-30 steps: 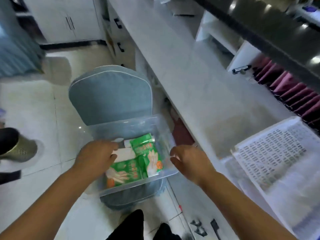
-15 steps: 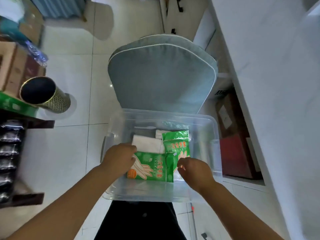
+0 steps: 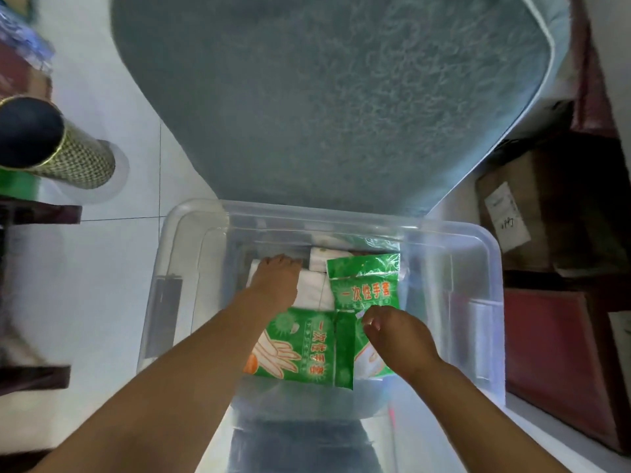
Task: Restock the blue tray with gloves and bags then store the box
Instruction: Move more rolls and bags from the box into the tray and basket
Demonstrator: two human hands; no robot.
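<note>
Left hand [image 3: 276, 285] curls its fingers [image 3: 283, 260] over white bags [image 3: 312, 292] in the box [image 3: 491, 254]; right hand [image 3: 399, 339], at their 4 o'clock, pinches a glove pack [image 3: 367, 285].

My bare arms reach forward and down from the bottom of the view, drawing closer together toward the hands. My left forearm [image 3: 184, 370] runs up from the lower left with the wrist straight. My left hand [image 3: 276, 281] is palm down, its back toward me. Its fingers point away and bend downward, so the tips are hidden and I cannot tell whether they grip. My right forearm [image 3: 485, 414] comes in from the lower right. My right hand [image 3: 397, 339] sits nearer me, its fingers [image 3: 372, 322] curled toward the thumb with nails showing. I cannot tell whether they pinch anything.
</note>
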